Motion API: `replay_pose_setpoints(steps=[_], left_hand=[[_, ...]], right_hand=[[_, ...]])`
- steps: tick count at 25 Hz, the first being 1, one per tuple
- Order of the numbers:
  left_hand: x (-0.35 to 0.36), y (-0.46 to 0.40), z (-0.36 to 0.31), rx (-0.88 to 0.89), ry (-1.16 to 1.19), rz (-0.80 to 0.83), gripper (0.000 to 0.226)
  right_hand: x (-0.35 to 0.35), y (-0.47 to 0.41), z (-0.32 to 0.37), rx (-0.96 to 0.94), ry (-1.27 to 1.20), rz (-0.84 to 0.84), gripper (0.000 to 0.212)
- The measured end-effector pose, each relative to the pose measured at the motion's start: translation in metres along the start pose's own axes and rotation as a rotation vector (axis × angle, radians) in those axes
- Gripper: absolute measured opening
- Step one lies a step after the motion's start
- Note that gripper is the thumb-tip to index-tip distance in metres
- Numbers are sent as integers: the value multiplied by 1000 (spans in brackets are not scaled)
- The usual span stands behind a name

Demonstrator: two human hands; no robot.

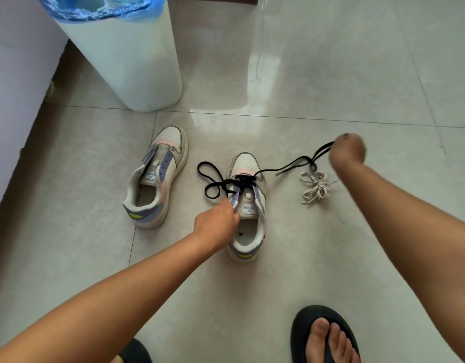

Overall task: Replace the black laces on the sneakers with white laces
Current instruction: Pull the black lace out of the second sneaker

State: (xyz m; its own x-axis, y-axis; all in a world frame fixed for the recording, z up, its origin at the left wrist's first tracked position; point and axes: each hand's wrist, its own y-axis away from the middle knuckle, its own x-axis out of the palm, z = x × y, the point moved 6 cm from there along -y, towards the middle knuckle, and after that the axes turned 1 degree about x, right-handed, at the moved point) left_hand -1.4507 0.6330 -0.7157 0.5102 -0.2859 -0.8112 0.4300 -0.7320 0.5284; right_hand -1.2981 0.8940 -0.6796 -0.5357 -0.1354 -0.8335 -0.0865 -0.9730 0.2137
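Sneakers: two on the tiled floor [331, 74], side by side, toes pointing away from the person. The left sneaker [158, 176] shows no lace in its eyelets. The right sneaker [248, 205] carries the one black lace [286, 167] visible, threaded only through the eyelets nearest the toe; its loose length loops to the left of the shoe and runs out to the right. The left hand [215, 218] grips the collar edge of the right sneaker, fingers curled on it. The right hand [348, 150], blurred, is raised well to the right of the shoe; its fingers appear to pinch the far end of the black lace, though the exact hold cannot be made out. The lace's long axis thus runs from the toe eyelets rightward to that hand, so the judged next pull is away to the right while the left hand steadies the shoe. One bundle of white laces [316, 188] lies on the floor, beneath the right forearm and just right of the shoe, untouched. One white bin [131, 61] stands behind.
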Motion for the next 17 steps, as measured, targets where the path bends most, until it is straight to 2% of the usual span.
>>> replay_pose_setpoints(steps=[1, 2, 4, 7, 8, 9, 11, 13, 15, 17], left_hand=[[0, 1, 2, -13, 11, -5, 28], [1, 3, 3, -24, 26, -8, 28], [1, 5, 1, -34, 86, -3, 34], [-6, -1, 4, -103, 260, 8, 50], [-8, -7, 8, -139, 332, -19, 50], [-10, -14, 12, -171, 419, -50, 47], [-6, -27, 16, -192, 652, -51, 36], [-4, -32, 12, -146, 807, -34, 24], [-12, -34, 9, -89, 704, -71, 20], [-31, -31, 7, -11, 313, -137, 15]], right_hand=[[-11, -17, -4, 60, -44, -56, 37], [-11, -27, -5, 65, -74, -22, 38], [8, -7, 4, -42, -40, 227, 41], [54, 90, 8, -258, 174, 743, 37], [62, 126, 9, -344, 274, 860, 42], [67, 151, 8, -433, 377, 898, 46], [72, 169, 11, -602, 559, 765, 42], [70, 163, 18, -680, 653, 610, 34], [67, 156, 19, -720, 664, 533, 31], [60, 147, 14, -734, 669, 482, 30]])
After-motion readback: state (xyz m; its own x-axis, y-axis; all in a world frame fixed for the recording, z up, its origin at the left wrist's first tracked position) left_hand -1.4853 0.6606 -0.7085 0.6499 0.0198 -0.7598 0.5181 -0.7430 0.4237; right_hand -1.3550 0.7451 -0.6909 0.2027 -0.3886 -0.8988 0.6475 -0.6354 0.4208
